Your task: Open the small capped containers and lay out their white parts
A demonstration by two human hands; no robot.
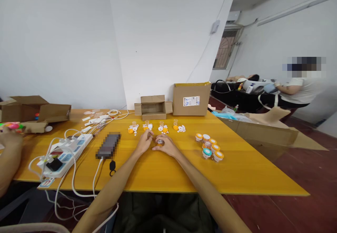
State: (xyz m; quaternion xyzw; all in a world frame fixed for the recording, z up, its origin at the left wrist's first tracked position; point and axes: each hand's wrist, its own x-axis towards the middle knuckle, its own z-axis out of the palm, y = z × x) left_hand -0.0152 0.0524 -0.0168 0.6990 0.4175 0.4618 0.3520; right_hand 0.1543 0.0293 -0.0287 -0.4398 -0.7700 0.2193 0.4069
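Observation:
My right hand (166, 146) is curled around a small clear jar (160, 142) standing low over the table, thumb on the near side. Just left of it, my left hand (145, 142) has its fingers bent together; whether a small part is between them cannot be made out. Beyond both hands lie several groups of parts: clear plastic cups (161, 123), orange rings (131, 131) and small white pieces (181, 129). Off to the right stands a cluster of clear jars with orange lids (218, 155), a white lid (206, 137) and a teal lid (206, 152).
An open small carton (153, 108) and a taller cardboard box (191, 99) stand at the back. Leftward are a phone (108, 145), a power strip (67, 155) with cables, and another person's hand (10, 138) by an open box (37, 110). Another person sits far right.

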